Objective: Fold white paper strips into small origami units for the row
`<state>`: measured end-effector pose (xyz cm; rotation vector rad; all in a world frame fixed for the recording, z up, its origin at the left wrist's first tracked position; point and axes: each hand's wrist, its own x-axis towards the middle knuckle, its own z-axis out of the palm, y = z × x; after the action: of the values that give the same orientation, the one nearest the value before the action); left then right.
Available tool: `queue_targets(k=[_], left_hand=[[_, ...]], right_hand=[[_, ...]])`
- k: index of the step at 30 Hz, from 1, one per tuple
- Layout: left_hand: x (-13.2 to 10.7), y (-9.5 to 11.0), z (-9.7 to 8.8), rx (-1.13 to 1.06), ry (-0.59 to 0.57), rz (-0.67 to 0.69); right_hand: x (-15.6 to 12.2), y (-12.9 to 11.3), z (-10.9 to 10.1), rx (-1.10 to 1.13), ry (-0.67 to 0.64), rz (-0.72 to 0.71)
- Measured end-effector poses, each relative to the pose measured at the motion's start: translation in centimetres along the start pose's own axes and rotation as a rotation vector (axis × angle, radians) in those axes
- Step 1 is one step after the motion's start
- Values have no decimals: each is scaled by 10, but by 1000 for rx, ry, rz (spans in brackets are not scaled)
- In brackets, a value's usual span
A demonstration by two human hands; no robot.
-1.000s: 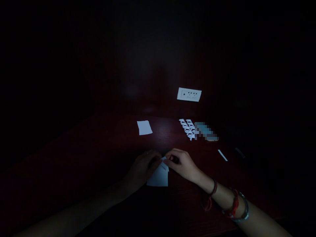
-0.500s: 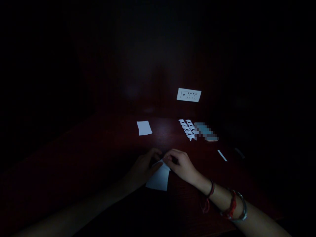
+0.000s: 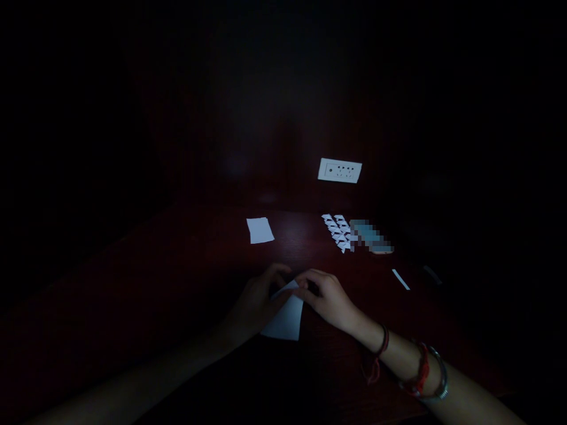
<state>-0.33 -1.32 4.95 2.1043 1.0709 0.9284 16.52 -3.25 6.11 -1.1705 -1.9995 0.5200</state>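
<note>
A white sheet of paper (image 3: 286, 320) lies near the table's front, its far end coming to a point between my hands. My left hand (image 3: 268, 295) is curved round the paper's left side, the thumb pressed on it and the index finger arched beyond its far edge. At the far right corner, my right hand (image 3: 324, 293) pinches the paper between thumb and fingers. Red cords and a silver bangle (image 3: 443, 386) circle my right wrist and forearm. The underside of the paper and some fingertips are hidden.
Farther back on the dark red table (image 3: 199, 248) is a small stack of white paper (image 3: 260, 230). Several folded white paper pieces (image 3: 337, 231) lie in two rows beside a blurred-out phone-like object (image 3: 372, 236). A white strip (image 3: 401, 279) lies at right; a socket (image 3: 340, 170) is on the wall.
The far end of the paper, which showed a small creased flap at the right, now looks smoother and more pointed. Both hands have shifted only slightly.
</note>
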Motion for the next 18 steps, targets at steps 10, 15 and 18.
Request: queue_targets(k=[10, 15, 18], left_hand=[[0, 3, -7, 107, -52, 57], [-1, 6, -11, 66, -37, -33], [-2, 5, -11, 55, -41, -46]], right_hand=[[-2, 7, 0, -66, 8, 27], [1, 14, -1, 41, -43, 64], [1, 18, 0, 62, -63, 126]])
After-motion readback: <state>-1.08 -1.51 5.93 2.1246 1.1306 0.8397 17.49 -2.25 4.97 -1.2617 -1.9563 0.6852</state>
